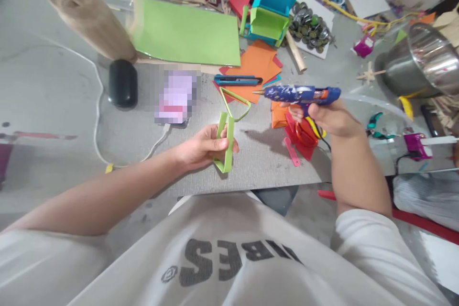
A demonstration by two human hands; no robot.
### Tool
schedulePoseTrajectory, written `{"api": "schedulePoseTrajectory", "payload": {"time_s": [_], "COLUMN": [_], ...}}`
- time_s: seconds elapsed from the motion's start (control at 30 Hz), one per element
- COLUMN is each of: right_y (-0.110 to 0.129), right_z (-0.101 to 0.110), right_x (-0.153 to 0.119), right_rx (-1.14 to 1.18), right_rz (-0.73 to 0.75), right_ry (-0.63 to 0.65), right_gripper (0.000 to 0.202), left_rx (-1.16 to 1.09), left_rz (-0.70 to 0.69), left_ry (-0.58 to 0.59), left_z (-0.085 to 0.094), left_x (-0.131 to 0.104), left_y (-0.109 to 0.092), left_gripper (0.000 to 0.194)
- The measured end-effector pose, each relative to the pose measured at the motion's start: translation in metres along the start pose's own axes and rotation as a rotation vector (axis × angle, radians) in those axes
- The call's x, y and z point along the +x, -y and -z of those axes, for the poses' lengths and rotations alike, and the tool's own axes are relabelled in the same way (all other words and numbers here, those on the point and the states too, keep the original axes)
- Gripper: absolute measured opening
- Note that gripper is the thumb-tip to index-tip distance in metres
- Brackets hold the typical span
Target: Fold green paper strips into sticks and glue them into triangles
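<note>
Between the thumb and fingers of my left hand (211, 146) is a folded green paper strip (229, 146), bent into a narrow frame. Just above it, a green paper triangle (236, 103) lies partly over orange paper sheets (256, 64). My right hand (328, 117) grips a blue glue gun (301, 94) by its handle, and the nozzle points left, above the table near the triangle. A blue cutter knife (238, 80) rests on the orange sheets, left of the nozzle. Under my right hand lie red paper pieces (303, 136) and a pink stick (291, 152).
A large green sheet (188, 31), a phone (175, 98) and a dark case (123, 83) occupy the left. Green and blue paper boxes (268, 24) and bottle caps (310, 26) stand behind. At right is a metal pot (405, 62); a white cable (97, 105) curves at left.
</note>
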State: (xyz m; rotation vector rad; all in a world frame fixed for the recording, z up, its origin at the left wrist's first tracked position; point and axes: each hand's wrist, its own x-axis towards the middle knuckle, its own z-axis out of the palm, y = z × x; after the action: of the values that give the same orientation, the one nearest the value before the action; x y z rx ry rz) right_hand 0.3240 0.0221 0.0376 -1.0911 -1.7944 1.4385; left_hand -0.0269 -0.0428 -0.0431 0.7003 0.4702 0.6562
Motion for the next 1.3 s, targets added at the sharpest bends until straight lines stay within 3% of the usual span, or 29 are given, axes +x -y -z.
{"api": "schedulePoseTrajectory", "payload": {"time_s": [0.17, 0.3, 0.47, 0.7, 1.07, 1.3], "right_y": [-0.004, -0.01, -0.02, -0.032, -0.026, -0.026], "right_z": [-0.05, -0.066, -0.079, -0.088, -0.092, -0.093], "right_x": [0.004, 0.002, -0.001, -0.001, 0.003, 0.004], "right_rx": [-0.053, -0.037, -0.169, -0.21, -0.123, -0.061], "right_rz": [0.117, 0.17, 0.276, 0.396, 0.264, 0.287], "right_ry": [0.023, -0.004, -0.131, -0.298, -0.295, -0.246], "right_gripper": [0.069, 0.069, 0.073, 0.074, 0.079, 0.074], "left_rx": [-0.04, -0.032, 0.012, -0.027, -0.01, -0.048], "left_rz": [0.057, 0.093, 0.105, 0.111, 0.104, 0.099], "left_ry": [-0.01, 0.012, 0.025, 0.045, 0.085, 0.107], "left_z": [0.001, 0.001, -0.001, -0.006, -0.006, -0.008], "left_x": [-0.001, -0.001, -0.001, -0.003, -0.003, -0.003], "left_y": [0.004, 0.005, 0.003, 0.003, 0.003, 0.004], "left_gripper": [0.077, 0.072, 0.072, 0.078, 0.081, 0.08]}}
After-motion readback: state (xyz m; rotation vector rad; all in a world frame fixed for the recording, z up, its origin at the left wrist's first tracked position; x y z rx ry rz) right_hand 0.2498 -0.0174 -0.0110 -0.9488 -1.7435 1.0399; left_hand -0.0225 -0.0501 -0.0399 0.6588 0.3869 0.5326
